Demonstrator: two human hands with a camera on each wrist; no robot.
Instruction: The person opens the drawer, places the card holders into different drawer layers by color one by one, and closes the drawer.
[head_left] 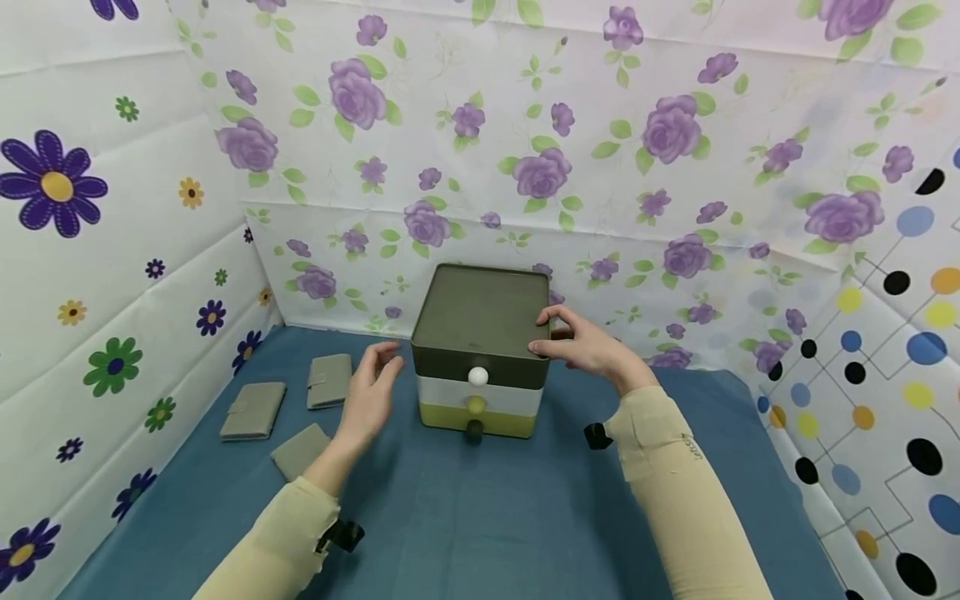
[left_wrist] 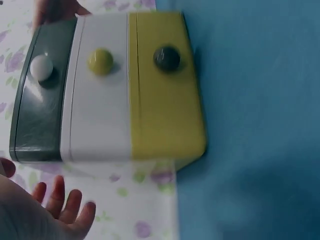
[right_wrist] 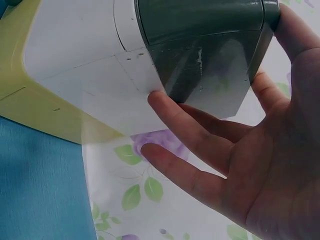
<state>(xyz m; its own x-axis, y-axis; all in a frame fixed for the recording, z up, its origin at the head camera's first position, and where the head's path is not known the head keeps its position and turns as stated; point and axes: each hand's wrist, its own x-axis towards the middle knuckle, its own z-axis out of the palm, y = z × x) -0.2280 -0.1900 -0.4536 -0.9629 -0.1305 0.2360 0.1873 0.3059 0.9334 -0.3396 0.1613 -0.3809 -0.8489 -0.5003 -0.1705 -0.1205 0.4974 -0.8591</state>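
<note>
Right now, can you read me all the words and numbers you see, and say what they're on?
No word or number can be read clearly.
Right sleeve: dark marks like handwriting, too small and blurred to read.
Drawer box: a tiny mark on top, near the front edge, too small to read.

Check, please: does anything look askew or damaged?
One beige case, partly behind the left forearm, lies at a different angle from the other two, which looks untidy. The drawer box looks closed, without obvious damage.
</note>
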